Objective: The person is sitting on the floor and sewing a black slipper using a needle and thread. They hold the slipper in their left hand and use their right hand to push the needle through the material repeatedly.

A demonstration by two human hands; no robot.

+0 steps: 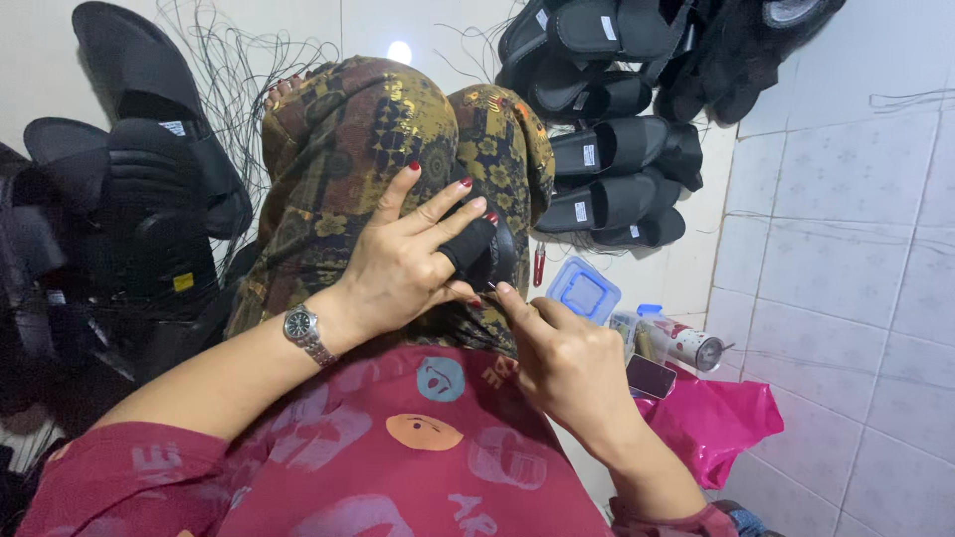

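While my left hand (403, 261) pins the black slipper strap (484, 251) on my knee, my right hand (562, 356) pinches something too small to see at its edge, so I'd keep that strap steady, honestly.

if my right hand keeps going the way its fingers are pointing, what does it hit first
Your right hand points up and left, fingertips nearly at the black slipper piece that your left hand holds over your knee. That piece would most likely come first, then the left thumb just beside it; depth is hard to judge.
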